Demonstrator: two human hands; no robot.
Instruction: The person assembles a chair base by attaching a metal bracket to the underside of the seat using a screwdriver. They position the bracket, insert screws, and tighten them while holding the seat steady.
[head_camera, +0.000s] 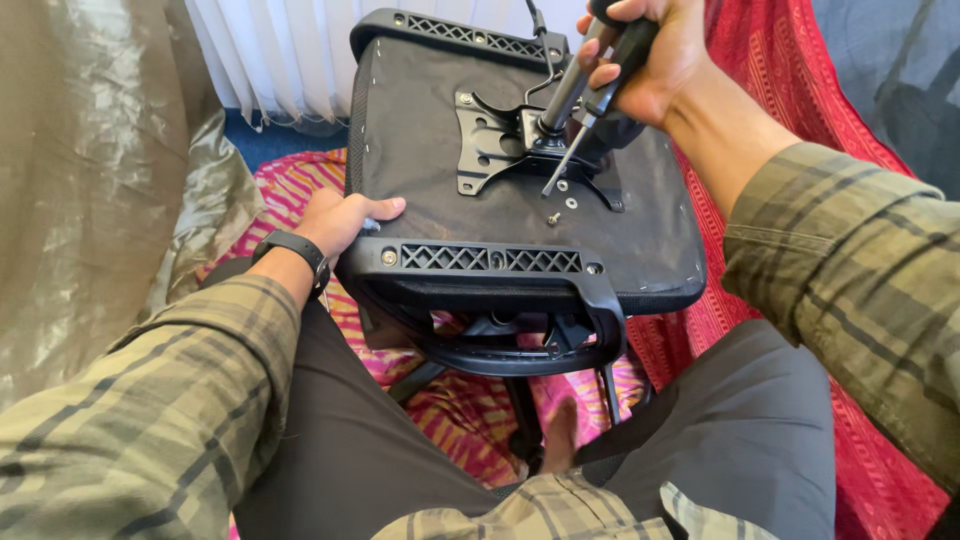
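Observation:
An upturned black office chair seat (430, 130) lies in front of me with its underside facing up. A black metal mounting plate (490, 140) sits on it, and the gas cylinder (565, 95) rises from the plate. My right hand (650, 55) grips a black-handled screwdriver (600, 90) whose tip points down at the plate's near right corner. A loose screw (553, 217) lies on the seat just below the tip. My left hand (345, 220), with a black wristwatch (295, 250), holds the seat's left edge beside the black armrest (490, 265).
Red and pink patterned cloths (800, 90) cover the floor and the right side. A shiny olive fabric (90, 160) fills the left. White curtains (280, 50) hang at the back. Chair base legs (520, 410) show under the seat between my knees.

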